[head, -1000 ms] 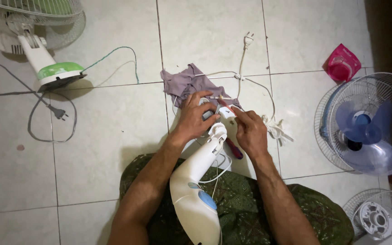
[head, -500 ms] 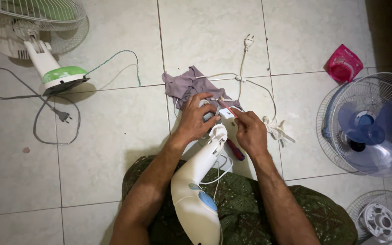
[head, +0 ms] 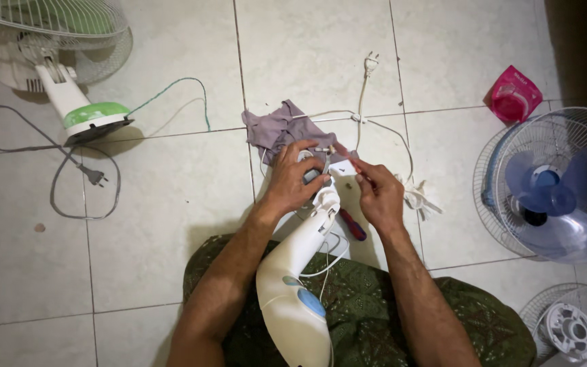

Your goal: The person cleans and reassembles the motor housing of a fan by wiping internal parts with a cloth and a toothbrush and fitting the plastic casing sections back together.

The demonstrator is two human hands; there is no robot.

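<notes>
On the tiled floor [head: 171, 204], far right, a blue-bladed fan [head: 552, 190] lies w/ its grille up; top left a green-and-white fan [head: 69, 102] sits tipped over, its grey cord [head: 69, 173] looped beside it. Across the person's lap runs a white fan stand [head: 293, 285] w/ blue button, its top end reaching up btwn both hands. Behind that, a purple cloth [head: 273, 129] & a white cord w/ plug [head: 368, 88]. Left hand [head: 293, 180] is curled round the stand's head end, fingers closed on it. Right hand [head: 378, 194] pinches a thin wire/small part just beside it; can't tell exactly what. Red-handled screwdriver [head: 352, 224] lies under right hand. Pink packet [head: 513, 95] sits top right.
</notes>
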